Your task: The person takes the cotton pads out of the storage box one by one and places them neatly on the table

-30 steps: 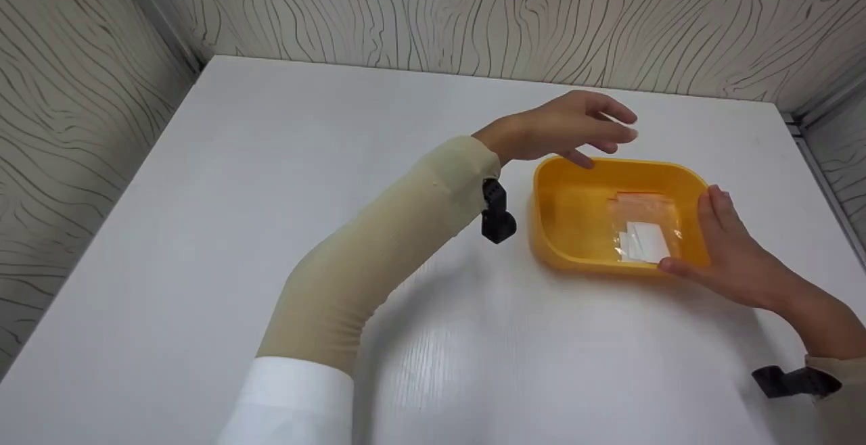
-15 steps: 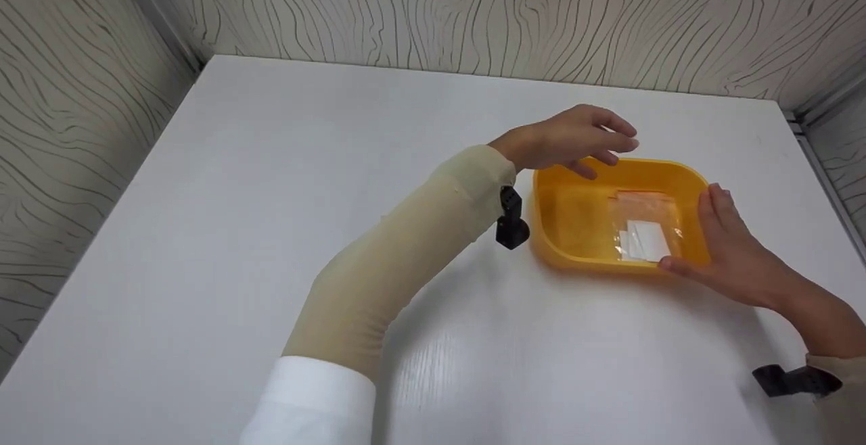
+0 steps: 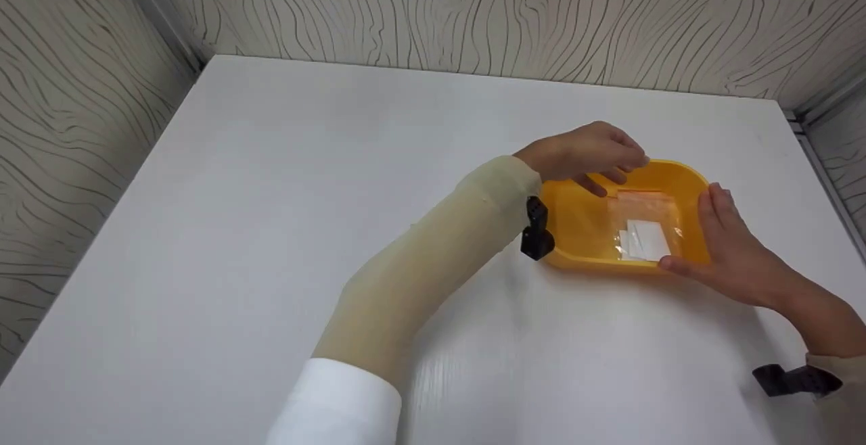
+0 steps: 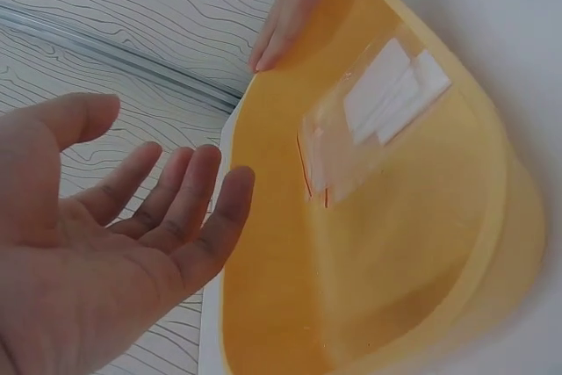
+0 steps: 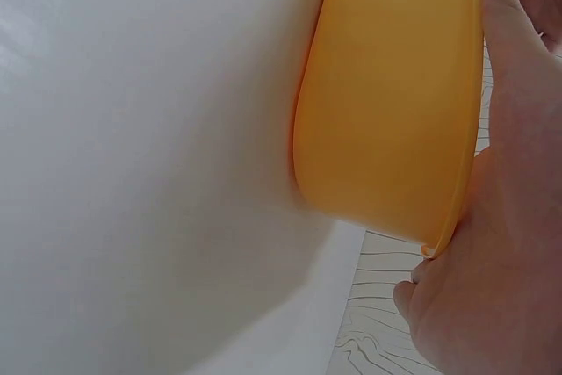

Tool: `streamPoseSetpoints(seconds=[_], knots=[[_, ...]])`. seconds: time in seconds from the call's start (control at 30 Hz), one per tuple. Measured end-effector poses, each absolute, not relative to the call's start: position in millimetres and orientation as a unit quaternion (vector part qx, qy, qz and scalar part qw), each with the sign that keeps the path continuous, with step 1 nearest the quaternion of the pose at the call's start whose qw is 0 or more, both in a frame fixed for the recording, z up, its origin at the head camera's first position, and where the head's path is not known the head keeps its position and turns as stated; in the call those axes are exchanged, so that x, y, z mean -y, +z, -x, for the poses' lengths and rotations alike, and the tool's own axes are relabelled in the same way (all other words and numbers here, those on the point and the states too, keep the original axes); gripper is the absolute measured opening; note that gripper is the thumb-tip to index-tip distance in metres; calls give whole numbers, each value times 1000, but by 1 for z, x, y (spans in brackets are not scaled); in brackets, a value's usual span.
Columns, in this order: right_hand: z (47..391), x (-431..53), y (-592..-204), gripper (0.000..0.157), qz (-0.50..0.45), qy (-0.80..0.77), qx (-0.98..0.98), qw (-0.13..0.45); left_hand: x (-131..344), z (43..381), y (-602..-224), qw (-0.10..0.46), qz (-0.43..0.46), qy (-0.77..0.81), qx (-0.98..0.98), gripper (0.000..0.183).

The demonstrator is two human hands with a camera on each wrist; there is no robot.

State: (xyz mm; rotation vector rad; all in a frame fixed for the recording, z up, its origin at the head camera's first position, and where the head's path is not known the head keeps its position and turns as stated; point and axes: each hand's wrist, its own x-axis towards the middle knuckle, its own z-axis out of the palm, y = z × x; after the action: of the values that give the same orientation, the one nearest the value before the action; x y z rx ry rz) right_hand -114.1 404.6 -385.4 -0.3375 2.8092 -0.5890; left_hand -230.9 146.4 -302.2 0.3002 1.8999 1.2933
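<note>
A yellow plastic basin (image 3: 582, 228) with rounded corners stands on the white table, right of centre in the head view. Inside it lies a clear zip bag (image 3: 643, 205) with a red line along its top and flat white pieces (image 3: 648, 241) in it. My left hand (image 3: 588, 151) hovers over the basin's back left part, fingers loosely bent and apart from the bag; its palm (image 4: 97, 278) shows bare in the left wrist view. My right hand (image 3: 737, 255) rests on the basin's right end, straight fingers along the side rim and thumb (image 5: 500, 6) on the front rim.
The white table (image 3: 270, 195) stretches left and in front of the basin. Wood-grain patterned panels (image 3: 440, 19) stand behind and at both sides. A small black camera (image 3: 536, 228) on the left wrist overlaps the basin's left edge in the head view.
My left hand has moved right and toward me, from behind the basin's back left rim to over its inside. The right hand, basin and bag have stayed in place.
</note>
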Motion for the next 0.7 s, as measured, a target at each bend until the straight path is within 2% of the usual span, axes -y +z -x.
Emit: streamPoseSetpoints(seconds=[0.23, 0.7], knots=[[113, -405, -385, 120, 119, -199, -965, 123, -158, 233, -304, 415, -42, 492, -764, 25], [113, -405, -384, 118, 117, -195, -965, 128, -178, 232, -329, 372, 80, 508, -773, 25]])
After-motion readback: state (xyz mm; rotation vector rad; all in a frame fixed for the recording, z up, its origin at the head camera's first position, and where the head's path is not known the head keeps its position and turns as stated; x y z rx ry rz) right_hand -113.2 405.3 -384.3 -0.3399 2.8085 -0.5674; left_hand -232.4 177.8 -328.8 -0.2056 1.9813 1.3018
